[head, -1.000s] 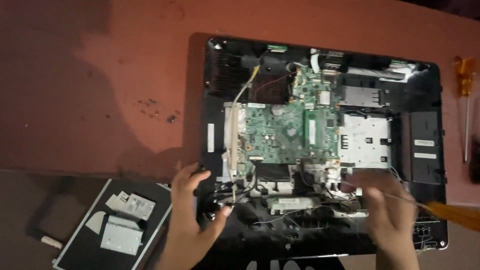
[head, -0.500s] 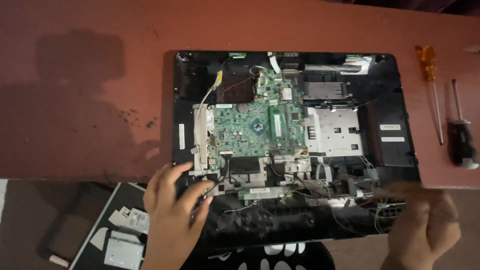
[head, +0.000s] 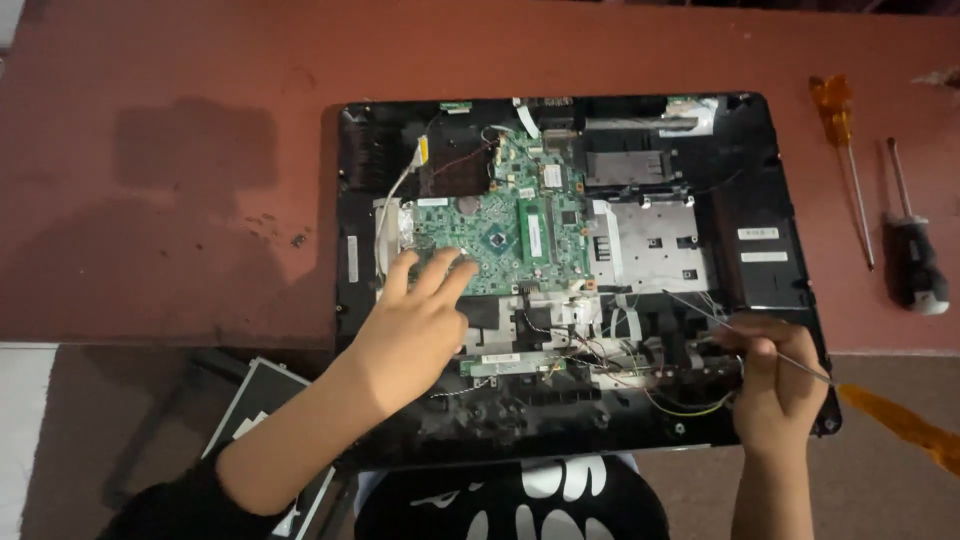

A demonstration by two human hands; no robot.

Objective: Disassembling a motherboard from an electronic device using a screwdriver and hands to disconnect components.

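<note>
I rest left hand [head: 415,320], fingers spread, on green motherboard [head: 520,225]: stiff, fragile, hold by edges. Right hand [head: 775,385] pinches thin screwdriver shaft [head: 745,335].

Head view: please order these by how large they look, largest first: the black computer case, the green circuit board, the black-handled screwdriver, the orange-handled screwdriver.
1. black computer case
2. green circuit board
3. and 4. orange-handled screwdriver and black-handled screwdriver: look alike in length, so unranked.
</note>
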